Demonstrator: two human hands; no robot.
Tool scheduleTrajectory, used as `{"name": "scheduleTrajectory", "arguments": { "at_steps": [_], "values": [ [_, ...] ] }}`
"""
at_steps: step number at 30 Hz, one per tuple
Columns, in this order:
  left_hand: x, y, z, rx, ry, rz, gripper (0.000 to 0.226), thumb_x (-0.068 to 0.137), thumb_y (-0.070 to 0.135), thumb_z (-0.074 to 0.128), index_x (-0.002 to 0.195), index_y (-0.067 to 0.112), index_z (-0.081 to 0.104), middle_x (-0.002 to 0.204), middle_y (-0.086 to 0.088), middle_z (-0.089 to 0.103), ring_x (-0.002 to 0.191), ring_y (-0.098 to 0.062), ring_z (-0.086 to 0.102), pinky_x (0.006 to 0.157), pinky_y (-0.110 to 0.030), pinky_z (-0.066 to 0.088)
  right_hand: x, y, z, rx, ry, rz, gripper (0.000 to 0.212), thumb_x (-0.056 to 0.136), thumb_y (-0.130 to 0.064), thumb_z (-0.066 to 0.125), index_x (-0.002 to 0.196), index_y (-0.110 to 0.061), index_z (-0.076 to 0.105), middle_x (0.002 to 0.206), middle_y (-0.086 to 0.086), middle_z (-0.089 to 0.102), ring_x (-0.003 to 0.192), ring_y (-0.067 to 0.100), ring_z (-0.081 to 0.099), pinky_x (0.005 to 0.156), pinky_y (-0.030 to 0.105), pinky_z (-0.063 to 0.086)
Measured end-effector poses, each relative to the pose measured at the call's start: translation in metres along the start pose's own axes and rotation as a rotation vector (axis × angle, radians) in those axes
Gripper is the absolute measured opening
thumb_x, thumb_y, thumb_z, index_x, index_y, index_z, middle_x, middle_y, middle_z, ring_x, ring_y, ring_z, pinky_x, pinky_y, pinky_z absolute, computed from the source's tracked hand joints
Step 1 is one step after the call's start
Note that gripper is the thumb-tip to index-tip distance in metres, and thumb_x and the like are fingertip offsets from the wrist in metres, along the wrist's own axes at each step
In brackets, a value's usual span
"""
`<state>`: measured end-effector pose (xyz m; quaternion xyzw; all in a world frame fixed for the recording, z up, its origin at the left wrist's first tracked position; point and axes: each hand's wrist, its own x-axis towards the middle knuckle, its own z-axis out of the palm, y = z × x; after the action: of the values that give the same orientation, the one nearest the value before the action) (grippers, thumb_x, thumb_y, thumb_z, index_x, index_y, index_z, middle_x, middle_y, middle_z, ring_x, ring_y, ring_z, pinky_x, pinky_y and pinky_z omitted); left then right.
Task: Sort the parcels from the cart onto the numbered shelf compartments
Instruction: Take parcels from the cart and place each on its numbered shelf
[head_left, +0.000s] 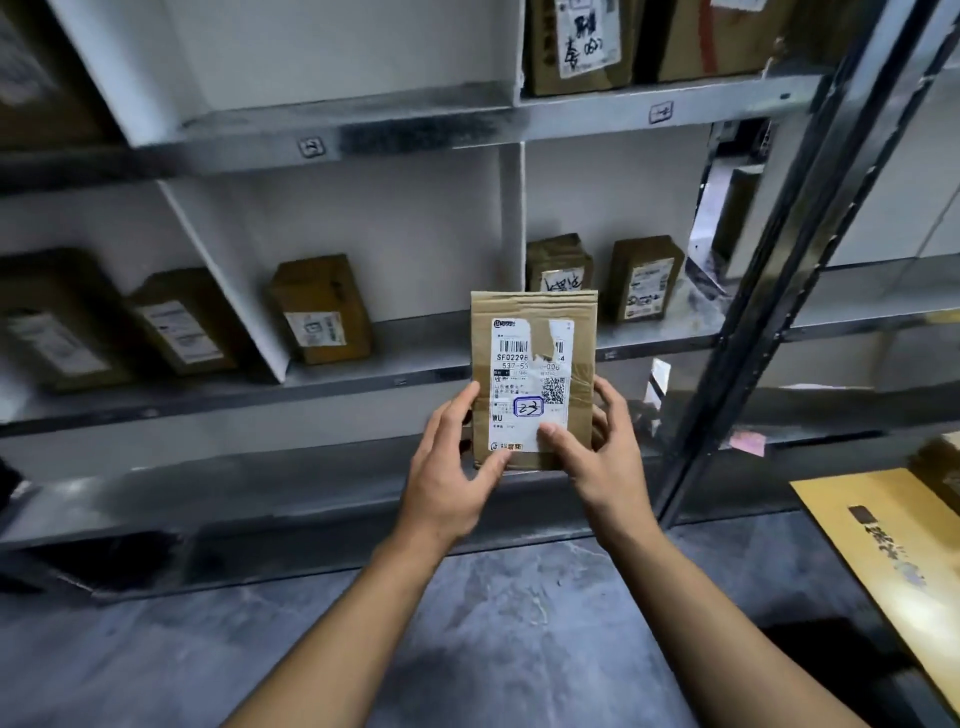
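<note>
Grey shelving (415, 130), mottled floor (493, 623); both hands grip labelled parcel (535, 379).

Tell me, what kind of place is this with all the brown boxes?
Probably a parcel storeroom or pickup depot. The metal shelves split into compartments hold labelled cardboard boxes, and the left hand and right hand grip a parcel whose shipping label has 23 handwritten on it.

Dim, cool indoor light, perhaps from overhead. The middle parcel (535, 312) is sharp; the shelves (363, 130) and boxes (62, 322) at left smear with blur. Straight lines bow at the edges. Soft shadows lie on the floor (493, 623).
</note>
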<state>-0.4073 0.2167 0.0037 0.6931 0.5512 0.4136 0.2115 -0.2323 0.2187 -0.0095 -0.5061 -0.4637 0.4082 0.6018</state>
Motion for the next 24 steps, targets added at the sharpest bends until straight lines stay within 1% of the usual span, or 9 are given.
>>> {"name": "scheduleTrajectory", "arguments": {
  "at_steps": [2, 6, 9, 13, 15, 17, 19, 22, 24],
  "values": [
    [0.004, -0.013, -0.017, 0.013, 0.001, 0.002, 0.078, 0.084, 0.025, 0.076, 0.148, 0.033, 0.032, 0.138, 0.011, 0.044, 0.116, 0.012, 0.036, 0.093, 0.004, 0.024, 0.002, 0.0, 0.02, 0.0, -0.017, -0.012, 0.062, 0.078, -0.033, 0.08, 0.125, -0.058, 0.049, 0.125, -0.004, 0.068, 0.118, 0.014, 0.064, 0.101, 0.052, 0.051],
    [0.014, -0.029, -0.038, -0.022, -0.026, -0.03, 0.079, 0.086, 0.027, 0.073, 0.149, 0.038, 0.027, 0.139, 0.016, 0.041, 0.123, 0.006, 0.038, 0.102, -0.019, 0.034, 0.012, 0.0, 0.048, -0.014, -0.017, -0.03, 0.061, 0.08, -0.03, 0.08, 0.126, -0.055, 0.048, 0.124, -0.004, 0.069, 0.119, 0.014, 0.063, 0.103, 0.051, 0.05],
    [0.026, -0.037, -0.043, -0.013, -0.035, -0.04, 0.08, 0.086, 0.028, 0.072, 0.149, 0.04, 0.025, 0.145, 0.009, 0.042, 0.125, 0.002, 0.037, 0.104, -0.026, 0.036, 0.023, 0.0, 0.059, -0.028, -0.025, -0.024, 0.062, 0.084, -0.023, 0.079, 0.132, -0.046, 0.048, 0.124, -0.006, 0.068, 0.117, 0.011, 0.064, 0.102, 0.05, 0.051],
    [0.051, -0.048, -0.045, -0.029, -0.019, -0.062, 0.079, 0.087, 0.029, 0.071, 0.149, 0.039, 0.024, 0.148, 0.006, 0.042, 0.13, -0.007, 0.042, 0.108, -0.039, 0.042, 0.053, 0.009, 0.073, 0.009, -0.036, 0.025, 0.066, 0.087, -0.018, 0.078, 0.143, -0.03, 0.045, 0.125, -0.001, 0.068, 0.113, 0.016, 0.067, 0.093, 0.054, 0.056],
    [0.068, -0.055, -0.045, -0.021, -0.012, -0.078, 0.078, 0.087, 0.029, 0.07, 0.15, 0.038, 0.024, 0.148, 0.005, 0.042, 0.13, -0.009, 0.042, 0.108, -0.041, 0.042, 0.073, 0.015, 0.083, 0.013, -0.039, 0.041, 0.066, 0.084, -0.021, 0.08, 0.139, -0.035, 0.047, 0.125, 0.001, 0.068, 0.113, 0.017, 0.067, 0.092, 0.056, 0.056],
    [0.087, -0.062, -0.045, -0.007, 0.003, -0.088, 0.076, 0.088, 0.029, 0.07, 0.15, 0.037, 0.025, 0.148, 0.006, 0.041, 0.129, -0.01, 0.043, 0.108, -0.038, 0.041, 0.095, 0.022, 0.093, 0.02, -0.048, 0.044, 0.063, 0.08, -0.025, 0.08, 0.132, -0.044, 0.05, 0.125, 0.002, 0.068, 0.114, 0.018, 0.066, 0.095, 0.056, 0.054],
    [0.109, -0.071, -0.046, 0.025, 0.03, -0.083, 0.072, 0.09, 0.03, 0.067, 0.149, 0.035, 0.028, 0.148, 0.006, 0.04, 0.131, -0.011, 0.043, 0.107, -0.036, 0.04, 0.12, 0.03, 0.103, 0.021, -0.063, 0.05, 0.063, 0.079, -0.03, 0.08, 0.131, -0.047, 0.049, 0.126, 0.002, 0.067, 0.116, 0.019, 0.065, 0.097, 0.056, 0.053],
    [0.145, -0.088, -0.053, 0.182, 0.013, -0.095, 0.057, 0.093, 0.032, 0.062, 0.145, 0.028, 0.038, 0.144, 0.005, 0.043, 0.129, -0.012, 0.042, 0.104, -0.031, 0.038, 0.161, 0.041, 0.115, 0.011, -0.083, 0.057, 0.061, 0.078, -0.034, 0.08, 0.125, -0.058, 0.049, 0.125, -0.001, 0.067, 0.118, 0.018, 0.063, 0.098, 0.054, 0.053],
    [0.17, -0.102, -0.06, 0.356, -0.069, -0.116, 0.052, 0.095, 0.036, 0.058, 0.143, 0.027, 0.04, 0.142, 0.004, 0.044, 0.128, -0.015, 0.041, 0.103, -0.033, 0.038, 0.188, 0.051, 0.122, 0.0, -0.092, 0.058, 0.062, 0.082, -0.029, 0.08, 0.128, -0.055, 0.048, 0.126, -0.001, 0.066, 0.118, 0.017, 0.063, 0.099, 0.053, 0.053]
  ]
}}
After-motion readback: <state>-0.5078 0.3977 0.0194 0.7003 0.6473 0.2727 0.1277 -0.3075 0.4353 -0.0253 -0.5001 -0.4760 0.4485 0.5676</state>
